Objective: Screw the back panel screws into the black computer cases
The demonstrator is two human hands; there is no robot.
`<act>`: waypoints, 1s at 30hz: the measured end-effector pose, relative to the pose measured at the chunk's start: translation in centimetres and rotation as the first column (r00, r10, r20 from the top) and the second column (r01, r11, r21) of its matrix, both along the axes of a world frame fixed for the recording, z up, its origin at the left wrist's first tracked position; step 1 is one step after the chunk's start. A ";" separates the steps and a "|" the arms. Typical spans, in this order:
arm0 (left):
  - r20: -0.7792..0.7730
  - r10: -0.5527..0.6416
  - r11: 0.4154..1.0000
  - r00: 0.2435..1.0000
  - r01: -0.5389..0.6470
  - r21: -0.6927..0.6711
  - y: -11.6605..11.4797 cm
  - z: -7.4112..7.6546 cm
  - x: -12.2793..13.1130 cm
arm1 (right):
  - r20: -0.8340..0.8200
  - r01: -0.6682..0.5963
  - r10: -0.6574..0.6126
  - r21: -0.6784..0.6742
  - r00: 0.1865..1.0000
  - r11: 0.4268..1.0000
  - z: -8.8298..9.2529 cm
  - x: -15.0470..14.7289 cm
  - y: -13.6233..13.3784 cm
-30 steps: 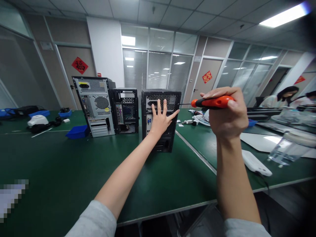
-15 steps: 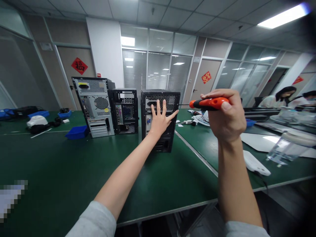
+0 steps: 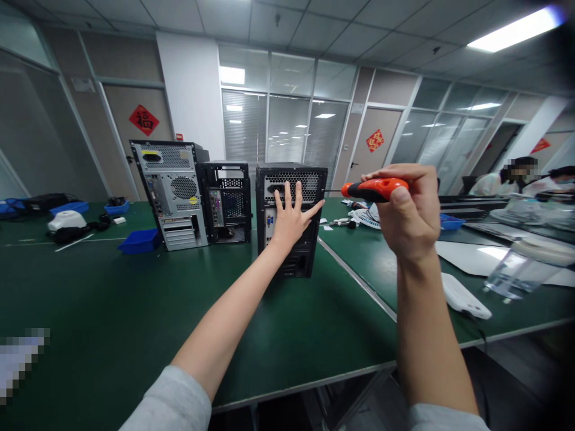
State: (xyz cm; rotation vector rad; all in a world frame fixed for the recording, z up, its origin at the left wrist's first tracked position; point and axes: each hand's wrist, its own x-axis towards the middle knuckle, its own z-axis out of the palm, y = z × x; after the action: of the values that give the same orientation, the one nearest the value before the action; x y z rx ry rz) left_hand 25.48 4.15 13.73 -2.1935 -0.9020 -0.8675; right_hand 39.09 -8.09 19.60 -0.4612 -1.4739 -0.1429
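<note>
A black computer case (image 3: 291,266) stands upright on the green table, its rear panel facing me. My left hand (image 3: 291,221) lies against that panel with its fingers spread, over the mesh and beside a blue video port. To the right of the case, my right hand (image 3: 413,209) is closed around the red and black handle of a screwdriver (image 3: 375,190). The screwdriver is held level, its thin shaft pointing left to the upper right edge of the rear panel. The screw at its tip is too small to make out.
Two more computer cases, one silver-backed (image 3: 184,188) and one black (image 3: 228,203), stand to the left. A blue tray (image 3: 139,240) sits before them. On the right lie a white power bank-like device (image 3: 466,296) and a clear plastic container (image 3: 516,272). People sit at far right.
My right hand and the screwdriver handle have shifted slightly left, and the handle has turned a little in the grip. My left hand stays on the case.
</note>
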 end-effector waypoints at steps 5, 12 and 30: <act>-0.001 -0.003 1.000 1.000 0.003 0.002 0.0 0.0 -0.1 | -0.010 -0.056 0.057 0.007 0.998 0.998 0.0 0.0 -0.1; 0.011 0.000 1.000 1.000 -0.001 0.021 0.1 -0.1 0.0 | 0.008 -0.060 0.059 0.025 0.998 0.998 -0.1 -0.2 -0.1; 0.005 -0.005 1.000 1.000 0.005 -0.001 0.0 0.0 0.0 | 0.044 0.090 -0.097 0.128 0.994 0.988 0.0 0.3 0.0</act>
State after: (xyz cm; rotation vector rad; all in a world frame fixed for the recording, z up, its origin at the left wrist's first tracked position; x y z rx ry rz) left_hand 25.48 4.15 13.70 -2.1955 -0.9002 -0.8758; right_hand 39.38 -8.07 19.62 -0.4274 -1.4826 -0.3218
